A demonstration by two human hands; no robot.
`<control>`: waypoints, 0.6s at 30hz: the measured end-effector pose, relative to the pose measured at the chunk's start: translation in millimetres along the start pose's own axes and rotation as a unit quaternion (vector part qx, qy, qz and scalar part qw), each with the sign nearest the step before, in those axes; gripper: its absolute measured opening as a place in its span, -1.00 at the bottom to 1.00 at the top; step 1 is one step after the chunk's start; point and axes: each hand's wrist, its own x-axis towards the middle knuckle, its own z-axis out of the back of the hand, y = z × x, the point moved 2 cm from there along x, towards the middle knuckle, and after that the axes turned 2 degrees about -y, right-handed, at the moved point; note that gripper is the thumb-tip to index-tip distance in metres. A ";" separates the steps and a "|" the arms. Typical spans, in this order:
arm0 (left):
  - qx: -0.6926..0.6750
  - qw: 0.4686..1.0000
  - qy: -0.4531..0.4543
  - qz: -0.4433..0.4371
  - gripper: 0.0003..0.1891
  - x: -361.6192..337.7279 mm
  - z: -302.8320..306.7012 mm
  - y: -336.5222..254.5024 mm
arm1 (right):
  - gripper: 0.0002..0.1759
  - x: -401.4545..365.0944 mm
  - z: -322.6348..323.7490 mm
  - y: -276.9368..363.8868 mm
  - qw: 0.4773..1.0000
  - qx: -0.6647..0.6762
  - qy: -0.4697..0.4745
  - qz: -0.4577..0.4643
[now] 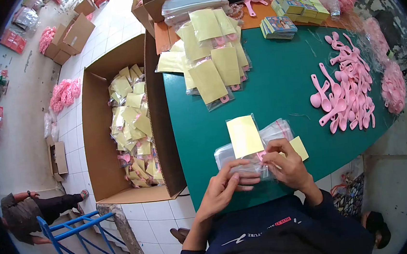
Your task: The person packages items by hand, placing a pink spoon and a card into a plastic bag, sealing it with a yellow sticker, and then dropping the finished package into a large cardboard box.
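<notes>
A clear plastic bag with a yellow card [244,136] in it is in front of me, near the table's front edge. A bit of pink plastic [261,155] shows at its lower end, partly hidden by fingers. My right hand [286,164] pinches the bag's lower end beside the pink piece. My left hand [229,184] has its thumb close to its fingers, holding the clear film at the bag's lower left. Beneath lies a stack of flat clear bags [276,129]. Another yellow card [300,148] sticks out to the right of my right hand.
Packed bags with yellow cards [207,80] are piled at the table's back left. Loose pink spoons [347,85] lie on the right, with card stacks [278,27] behind. A large cardboard box [109,183] of packed bags stands left. A person [32,214] and blue trolley [79,229] are farther left.
</notes>
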 end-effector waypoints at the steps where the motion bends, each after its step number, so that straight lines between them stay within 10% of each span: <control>1: 0.002 1.000 -0.009 -0.003 -0.71 -0.1 1.9 0.3 | -0.69 0.3 0.0 -1.4 1.000 0.017 -0.011 -0.012; 7: 0.330 0.935 -0.085 -0.104 -0.80 1.6 0.1 2.0 | -0.74 4.6 5.2 2.5 0.995 0.074 0.010 -0.061; 11: 0.334 0.925 -0.117 -0.139 -0.89 3.1 3.2 -1.1 | -0.79 5.0 13.7 2.2 0.997 0.050 0.044 -0.035; 14: 0.341 0.920 -0.130 -0.140 -0.89 3.5 2.0 1.5 | -0.87 -6.0 -0.6 -0.7 0.915 0.304 -0.023 -0.263; 18: 0.299 0.937 -0.142 -0.114 -0.87 5.1 0.6 2.3 | -0.92 -6.8 -8.0 -1.4 0.898 0.315 -0.030 -0.307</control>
